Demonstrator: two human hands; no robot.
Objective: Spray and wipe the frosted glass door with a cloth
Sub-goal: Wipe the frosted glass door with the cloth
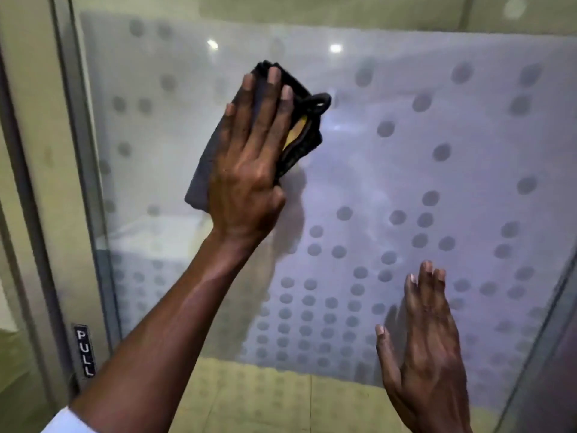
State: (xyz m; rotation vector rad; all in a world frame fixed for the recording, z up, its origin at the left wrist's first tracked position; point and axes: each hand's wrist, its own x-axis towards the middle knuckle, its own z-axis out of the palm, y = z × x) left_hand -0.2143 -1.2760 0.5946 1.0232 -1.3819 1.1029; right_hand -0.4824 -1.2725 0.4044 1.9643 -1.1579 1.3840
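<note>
The frosted glass door [390, 170] fills the view, its pale film patterned with grey dots. My left hand [249, 170] presses a folded dark cloth [304, 126] with a yellow patch flat against the upper middle of the glass. The fingers are spread over the cloth and the thumb hooks its lower edge. My right hand [427, 345] rests flat on the lower right of the glass with fingers apart and nothing in it. No spray bottle is in view.
A grey metal door frame [78, 182] runs down the left side, with a small black "PULL" label [85, 350] low on it. Another frame edge [537, 339] slants down the lower right. Pale floor tiles show through the clear strip at the bottom.
</note>
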